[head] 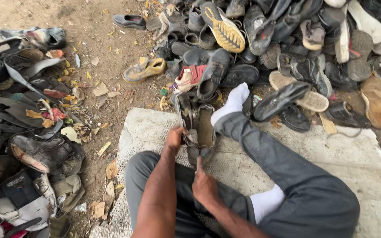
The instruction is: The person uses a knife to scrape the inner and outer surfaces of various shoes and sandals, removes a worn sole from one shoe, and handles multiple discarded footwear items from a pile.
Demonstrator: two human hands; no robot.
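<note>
At the centre of the frame we see a worn, grey shoe [200, 132], its flat insole facing up, on a pale woven mat [353, 163]. The left hand [175, 137] grips its side; the right hand [204, 186] pinches its heel end. Scuffed leather shoes [287, 39] are heaped at upper right.
</note>
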